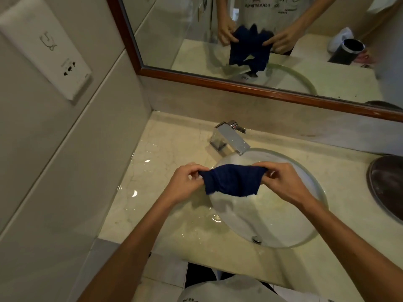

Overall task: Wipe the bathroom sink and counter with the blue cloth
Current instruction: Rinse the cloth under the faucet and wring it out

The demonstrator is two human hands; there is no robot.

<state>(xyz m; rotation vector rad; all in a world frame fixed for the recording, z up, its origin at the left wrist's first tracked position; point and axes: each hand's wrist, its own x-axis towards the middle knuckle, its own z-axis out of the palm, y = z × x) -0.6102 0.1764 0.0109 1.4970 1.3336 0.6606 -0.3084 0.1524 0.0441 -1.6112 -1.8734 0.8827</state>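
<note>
The blue cloth point(233, 180) is stretched between both hands above the far part of the round glass sink point(305, 232). My left hand point(185, 184) pinches its left corner and my right hand point(281, 180) pinches its right corner. The cloth hangs in the air, apart from the basin. The marble counter point(165, 162) lies around the sink and looks wet, with shiny patches on the left. A chrome faucet point(231, 139) stands behind the sink.
A wood-framed mirror point(239, 83) runs along the back wall and reflects the hands and cloth. A dark round tray point(388, 186) sits on the counter at the right. A wall socket plate point(45, 49) is on the left wall. The drain point(256, 239) is near the sink's front.
</note>
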